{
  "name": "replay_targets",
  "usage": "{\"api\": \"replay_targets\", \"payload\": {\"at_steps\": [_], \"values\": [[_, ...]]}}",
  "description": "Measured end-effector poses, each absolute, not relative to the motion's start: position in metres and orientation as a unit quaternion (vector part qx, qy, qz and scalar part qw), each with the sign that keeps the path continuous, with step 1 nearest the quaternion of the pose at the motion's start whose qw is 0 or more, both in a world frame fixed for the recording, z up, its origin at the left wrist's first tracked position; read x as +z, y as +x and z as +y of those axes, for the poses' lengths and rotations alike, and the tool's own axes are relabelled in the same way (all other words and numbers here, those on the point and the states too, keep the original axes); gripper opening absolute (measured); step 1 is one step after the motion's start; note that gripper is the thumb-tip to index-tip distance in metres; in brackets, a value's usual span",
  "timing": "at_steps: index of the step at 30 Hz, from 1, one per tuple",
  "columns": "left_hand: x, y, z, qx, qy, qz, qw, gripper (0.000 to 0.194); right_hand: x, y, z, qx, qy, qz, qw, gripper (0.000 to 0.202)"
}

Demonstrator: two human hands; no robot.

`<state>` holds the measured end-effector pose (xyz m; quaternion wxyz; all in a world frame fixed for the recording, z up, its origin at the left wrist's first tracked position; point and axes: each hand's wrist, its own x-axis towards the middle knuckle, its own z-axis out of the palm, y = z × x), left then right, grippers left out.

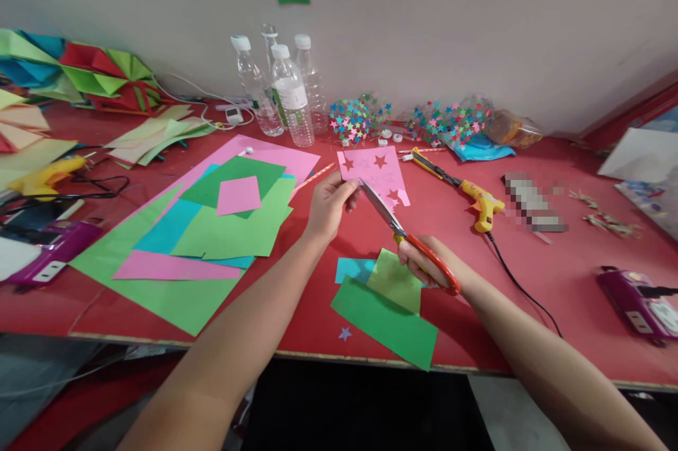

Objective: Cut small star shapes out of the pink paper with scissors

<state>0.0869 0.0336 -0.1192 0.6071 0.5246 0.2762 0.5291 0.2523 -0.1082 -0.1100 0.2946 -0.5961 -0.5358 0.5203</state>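
Note:
My left hand (331,205) is closed, thumb and fingers pinched at the lower left edge of a pink sheet (365,161) that has star-shaped holes. My right hand (424,257) grips scissors (434,264) with red and yellow handles. The blades point up and left, their tips close to my left fingertips at the pink sheet. Whether a small piece is between my left fingers is too small to tell. Below the scissors lie a dark green paper piece (389,324), a light green piece (395,281) and a blue piece (354,269). A small purple star (345,333) lies near the table edge.
Stacked coloured papers (212,232) cover the left of the red table (312,310). Plastic bottles (293,101) and star-filled containers (352,119) stand along the wall. At right are a cutter (431,167), a yellow glue gun (483,205) with a cord, and a purple power strip (638,306).

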Motion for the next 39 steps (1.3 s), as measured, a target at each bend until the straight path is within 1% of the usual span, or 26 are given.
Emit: {"api": "replay_targets", "payload": {"at_steps": [15, 25, 32, 39], "values": [[-0.1204, 0.0866, 0.0343, 0.529, 0.55, 0.278, 0.583, 0.015, -0.1024, 0.2494, -0.1069, 0.503, -0.626, -0.526, 0.279, 0.054], [-0.1203, 0.086, 0.0359, 0.525, 0.545, 0.277, 0.593, 0.015, -0.1012, 0.2486, -0.1064, 0.51, -0.625, -0.516, 0.289, 0.056], [-0.1165, 0.0873, 0.0321, 0.525, 0.515, 0.273, 0.62, 0.02, -0.104, 0.2493, -0.1069, 0.503, -0.617, -0.525, 0.301, 0.055], [-0.1181, 0.0857, 0.0335, 0.52, 0.532, 0.286, 0.604, 0.018, -0.1009, 0.2486, -0.1059, 0.507, -0.624, -0.522, 0.283, 0.057]]}}
